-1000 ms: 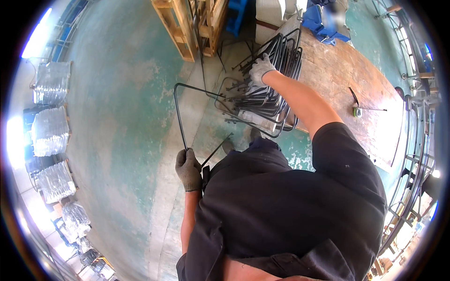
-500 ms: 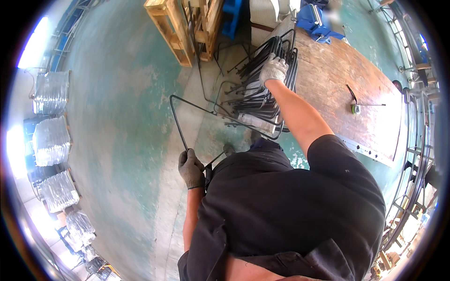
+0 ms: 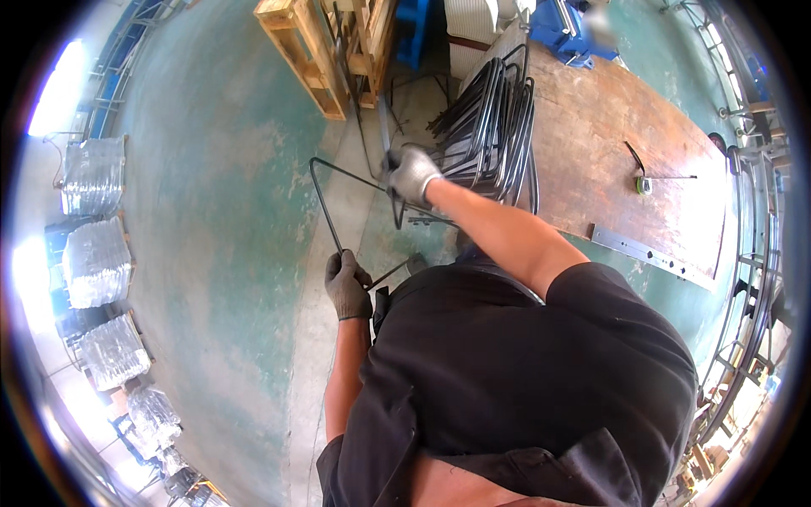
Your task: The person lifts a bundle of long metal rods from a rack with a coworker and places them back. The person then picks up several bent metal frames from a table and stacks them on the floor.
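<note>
My left hand (image 3: pixel 347 286), in a grey work glove, is closed round a bent black metal rod frame (image 3: pixel 323 205) held out over the floor at my left side. Its upper bar runs rightward toward my other hand. My right hand (image 3: pixel 410 173), in a paler glove and a little blurred, grips a second bent black rod (image 3: pixel 397 215) just above the first. Part of this rod is hidden behind the glove. To the right, a pile of similar bent black rods (image 3: pixel 498 127) leans over the near left edge of the wooden table (image 3: pixel 608 144).
On the table lie a tape measure (image 3: pixel 644 185), a drilled metal bar (image 3: pixel 650 253) along the near edge and a blue vise (image 3: pixel 559 34) at the far end. Wooden pallets (image 3: pixel 308 63) stand ahead. Plastic-wrapped stacks (image 3: pixel 95 262) line the far left.
My right hand has come off the pile and moved left and nearer, bringing one bent rod with it. My left hand has risen slightly, still holding its frame.
</note>
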### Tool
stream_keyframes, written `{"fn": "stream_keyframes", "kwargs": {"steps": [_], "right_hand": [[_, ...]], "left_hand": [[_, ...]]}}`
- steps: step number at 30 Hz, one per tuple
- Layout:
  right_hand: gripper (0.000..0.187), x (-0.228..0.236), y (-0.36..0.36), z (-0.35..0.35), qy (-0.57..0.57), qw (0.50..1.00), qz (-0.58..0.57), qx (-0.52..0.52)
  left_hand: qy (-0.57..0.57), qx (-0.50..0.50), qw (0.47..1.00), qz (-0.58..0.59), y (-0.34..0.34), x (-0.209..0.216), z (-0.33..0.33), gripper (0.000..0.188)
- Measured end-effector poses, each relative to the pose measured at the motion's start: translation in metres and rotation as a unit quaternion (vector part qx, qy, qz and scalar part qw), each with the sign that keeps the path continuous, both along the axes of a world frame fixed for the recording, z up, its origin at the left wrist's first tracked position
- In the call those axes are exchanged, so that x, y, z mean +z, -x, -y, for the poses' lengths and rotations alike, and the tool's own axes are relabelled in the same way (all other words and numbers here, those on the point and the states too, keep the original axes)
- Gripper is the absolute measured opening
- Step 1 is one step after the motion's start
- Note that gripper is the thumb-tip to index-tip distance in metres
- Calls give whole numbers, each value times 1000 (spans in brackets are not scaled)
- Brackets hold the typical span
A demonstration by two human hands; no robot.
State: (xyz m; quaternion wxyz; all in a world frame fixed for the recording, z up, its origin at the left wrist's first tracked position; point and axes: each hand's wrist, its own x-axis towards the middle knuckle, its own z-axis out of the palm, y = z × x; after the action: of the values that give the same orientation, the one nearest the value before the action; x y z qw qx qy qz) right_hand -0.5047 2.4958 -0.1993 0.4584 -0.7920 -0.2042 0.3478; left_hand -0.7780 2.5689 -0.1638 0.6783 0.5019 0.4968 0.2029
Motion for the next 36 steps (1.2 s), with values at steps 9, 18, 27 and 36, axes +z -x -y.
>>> {"fn": "stream_keyframes", "kwargs": {"steps": [9,18,27,36], "right_hand": [[37,45,97,-8,-64,983,-124,118],[47,34,61,-12,32,978,106,175],[60,-30,-107,76,378,880,274,-88],[63,-44,-123,65,378,889,167,-199]], "left_hand": [[66,-63,994,52,1,-12,0,24],[116,-56,991,46,12,17,14,14],[71,84,994,23,61,24,17,7],[114,166,963,177,79,27,7,8]]}}
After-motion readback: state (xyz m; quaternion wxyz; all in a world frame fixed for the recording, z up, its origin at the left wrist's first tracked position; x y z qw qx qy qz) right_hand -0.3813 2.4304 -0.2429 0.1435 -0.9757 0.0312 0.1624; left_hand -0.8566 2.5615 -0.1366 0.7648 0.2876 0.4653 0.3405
